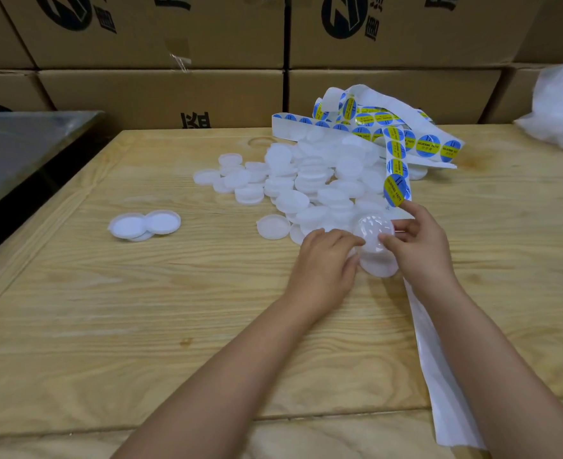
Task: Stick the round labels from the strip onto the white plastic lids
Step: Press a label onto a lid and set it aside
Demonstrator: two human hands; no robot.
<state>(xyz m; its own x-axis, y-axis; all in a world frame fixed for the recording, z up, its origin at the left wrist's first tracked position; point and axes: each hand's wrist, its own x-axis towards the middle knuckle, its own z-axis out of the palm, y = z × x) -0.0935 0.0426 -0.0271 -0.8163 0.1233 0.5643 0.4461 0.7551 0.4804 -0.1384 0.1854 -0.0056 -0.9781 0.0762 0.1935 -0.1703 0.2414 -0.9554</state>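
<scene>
Open table near left; lid pile and label strip crowd far right

The desk is light yellow-brown wood with wavy darker lines running across it and a few small brown spots. The lids are all plain white, and so are the two lids lying apart on the left. One lid at the front of the pile has shiny white spots on it. The round labels are blue with a yellow band and dark letters. The strip is plain white. The boxes are brown with big black marks and letters. The bag is cloudy white. The tray is shiny grey.
</scene>
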